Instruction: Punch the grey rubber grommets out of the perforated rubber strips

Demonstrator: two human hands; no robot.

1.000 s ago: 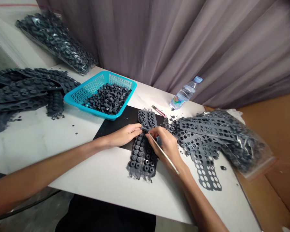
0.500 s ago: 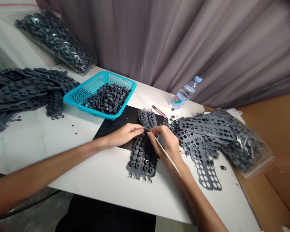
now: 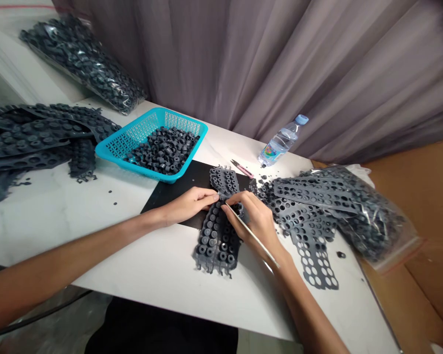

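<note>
A dark grey rubber sheet [image 3: 218, 235] studded with small rings lies across a black mat [image 3: 177, 189] on the white table [image 3: 96, 221]. My left hand [image 3: 190, 202] rests on the sheet's left side, its fingers pressed together on the rubber. My right hand [image 3: 253, 219] is closed round a thin metal pick [image 3: 251, 235], whose tip meets the sheet beside my left fingertips. A turquoise basket [image 3: 125, 142] behind my left hand holds several loose rubber rings.
Emptied, hole-riddled sheets [image 3: 306, 211] pile up at the right over a clear bag of parts [image 3: 376, 231]. More ringed sheets [image 3: 33, 140] lie at the left, another filled bag [image 3: 81, 64] behind them. A water bottle [image 3: 280, 141] and small snips [image 3: 242, 169] sit near the curtain.
My right hand has shifted slightly, with the pick's tip working at the same spot on the sheet. My left hand stays put.
</note>
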